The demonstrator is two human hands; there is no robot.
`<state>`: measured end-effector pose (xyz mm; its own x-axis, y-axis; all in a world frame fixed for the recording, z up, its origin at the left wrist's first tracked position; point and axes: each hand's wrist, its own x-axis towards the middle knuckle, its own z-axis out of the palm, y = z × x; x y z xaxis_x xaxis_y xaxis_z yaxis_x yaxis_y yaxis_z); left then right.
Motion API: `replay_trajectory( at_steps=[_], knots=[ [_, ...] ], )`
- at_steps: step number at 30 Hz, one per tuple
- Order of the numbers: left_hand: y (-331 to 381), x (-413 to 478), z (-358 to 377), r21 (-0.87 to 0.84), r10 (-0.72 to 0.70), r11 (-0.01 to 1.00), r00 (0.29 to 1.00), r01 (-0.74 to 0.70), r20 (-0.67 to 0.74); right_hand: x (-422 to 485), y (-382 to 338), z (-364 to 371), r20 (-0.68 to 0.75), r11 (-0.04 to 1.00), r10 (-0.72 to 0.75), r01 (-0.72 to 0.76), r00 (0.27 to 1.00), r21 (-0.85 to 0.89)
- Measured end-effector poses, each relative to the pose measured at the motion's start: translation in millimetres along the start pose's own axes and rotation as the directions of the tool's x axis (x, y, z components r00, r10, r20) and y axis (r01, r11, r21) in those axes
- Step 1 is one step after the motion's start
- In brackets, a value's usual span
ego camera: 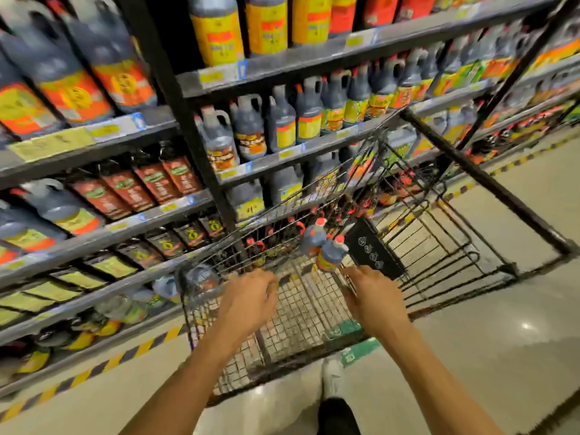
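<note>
A black wire shopping cart [489, 186] stands in front of me, angled toward the shelves. My left hand [251, 298] curls over the near handle on its left part. My right hand [375, 295] grips the same handle further right, fingers wrapped around the bar. Inside the cart, just beyond my hands, lie two dark sauce bottles [326, 249] with red caps and yellow labels. A black plastic flap [373, 248] with small icons stands beside them.
Tall dark shelves [201, 86] full of dark sauce jugs and bottles fill the left and far side. Yellow-black hazard tape [103, 365] runs along the shelf base. Pale glossy floor [502, 324] opens to the right. My white shoe [332, 376] shows below the cart.
</note>
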<state>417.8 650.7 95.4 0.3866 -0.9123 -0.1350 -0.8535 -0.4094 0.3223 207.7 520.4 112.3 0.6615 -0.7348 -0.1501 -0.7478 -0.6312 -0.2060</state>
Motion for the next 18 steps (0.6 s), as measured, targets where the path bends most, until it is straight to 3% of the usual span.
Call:
replay_trajectory(
  at_steps=[8,12,18],
  knots=[
    [70,64,45,-0.077,-0.185,0.977,0.967,0.201,0.172,60,92,20,0.182,0.998,-0.044,0.033,0.982,0.061],
    [72,91,75,-0.123,-0.180,0.970,0.962,0.208,0.205,95,111,47,0.236,0.994,-0.016,-0.009,0.972,0.106],
    [50,167,130,-0.227,-0.274,0.904,0.898,0.363,0.344,152,126,98,0.303,0.973,0.073,-0.134,0.950,0.185]
  ],
)
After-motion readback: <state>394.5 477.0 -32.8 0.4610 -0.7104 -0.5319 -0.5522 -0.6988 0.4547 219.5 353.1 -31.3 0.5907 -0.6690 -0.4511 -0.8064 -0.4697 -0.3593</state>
